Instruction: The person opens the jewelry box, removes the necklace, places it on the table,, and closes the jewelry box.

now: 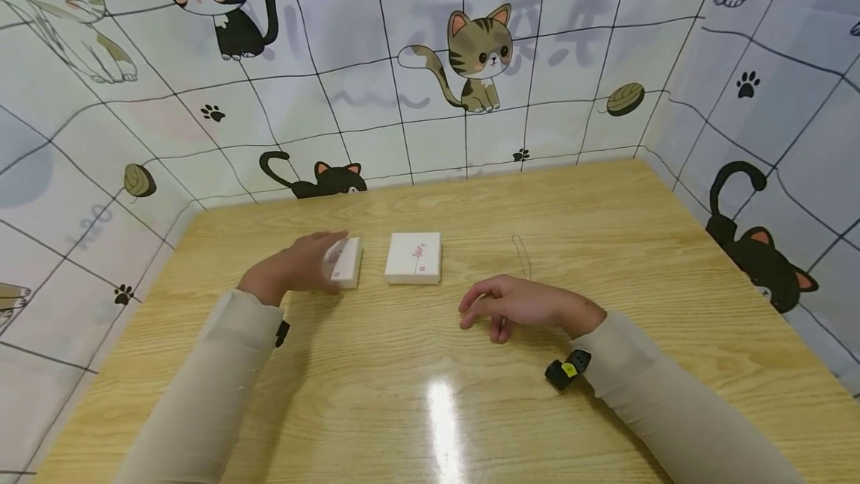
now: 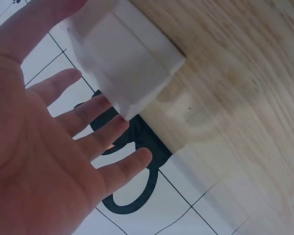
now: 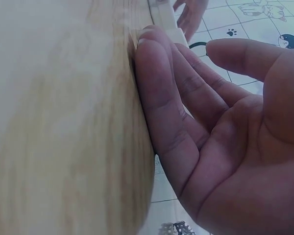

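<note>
My left hand (image 1: 300, 266) is at the left white box (image 1: 348, 269), which has a pink flower print, thumb at its near side and fingers toward its far side. In the left wrist view, the fingers are spread and fairly straight beside the white box (image 2: 132, 58); whether they press on it, I cannot tell. A second white box (image 1: 413, 264) with a similar flower lies flat just to the right. My right hand (image 1: 513, 306) hangs low over the table with loosely bent fingers and holds nothing. The right wrist view shows its fingers (image 3: 159, 83) close to the wood.
A thin looped cord (image 1: 522, 256) lies on the wooden table (image 1: 363, 379) behind the right hand. White fabric walls (image 1: 376, 110) printed with cats and grid lines stand along the back and both sides.
</note>
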Demonstrator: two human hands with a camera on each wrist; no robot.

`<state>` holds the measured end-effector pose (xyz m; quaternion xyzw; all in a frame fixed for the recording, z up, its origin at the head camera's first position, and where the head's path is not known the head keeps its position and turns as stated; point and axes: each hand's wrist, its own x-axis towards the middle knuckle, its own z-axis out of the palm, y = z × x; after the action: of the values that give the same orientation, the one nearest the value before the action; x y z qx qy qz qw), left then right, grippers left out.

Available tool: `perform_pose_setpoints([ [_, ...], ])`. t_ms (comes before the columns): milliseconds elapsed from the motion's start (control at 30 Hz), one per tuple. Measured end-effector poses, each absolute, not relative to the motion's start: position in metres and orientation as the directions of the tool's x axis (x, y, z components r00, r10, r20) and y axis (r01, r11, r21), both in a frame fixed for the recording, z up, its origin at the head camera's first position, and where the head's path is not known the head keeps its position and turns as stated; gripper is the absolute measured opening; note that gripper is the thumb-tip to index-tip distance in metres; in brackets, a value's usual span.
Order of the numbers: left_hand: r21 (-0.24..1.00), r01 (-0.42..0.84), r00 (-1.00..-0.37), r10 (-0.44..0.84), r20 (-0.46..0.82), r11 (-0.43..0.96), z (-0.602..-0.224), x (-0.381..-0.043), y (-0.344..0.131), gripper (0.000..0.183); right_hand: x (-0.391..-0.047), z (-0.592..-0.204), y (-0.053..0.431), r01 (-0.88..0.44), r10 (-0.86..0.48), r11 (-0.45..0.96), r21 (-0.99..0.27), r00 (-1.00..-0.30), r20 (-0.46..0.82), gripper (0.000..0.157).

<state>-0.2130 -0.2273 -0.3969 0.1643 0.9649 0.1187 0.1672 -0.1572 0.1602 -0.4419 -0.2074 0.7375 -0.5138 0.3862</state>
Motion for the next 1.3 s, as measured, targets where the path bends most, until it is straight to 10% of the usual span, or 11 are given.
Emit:
perform_pose_setpoints([
  [1300,0.163,0.288,-0.893,0.326,-0.311,0.944,-0.402,-0.138,-0.183,0.102,-0.157,-0.44,0.158,0.125,-0.678,0.411,-0.903,-0.62,-0.395,0.033],
])
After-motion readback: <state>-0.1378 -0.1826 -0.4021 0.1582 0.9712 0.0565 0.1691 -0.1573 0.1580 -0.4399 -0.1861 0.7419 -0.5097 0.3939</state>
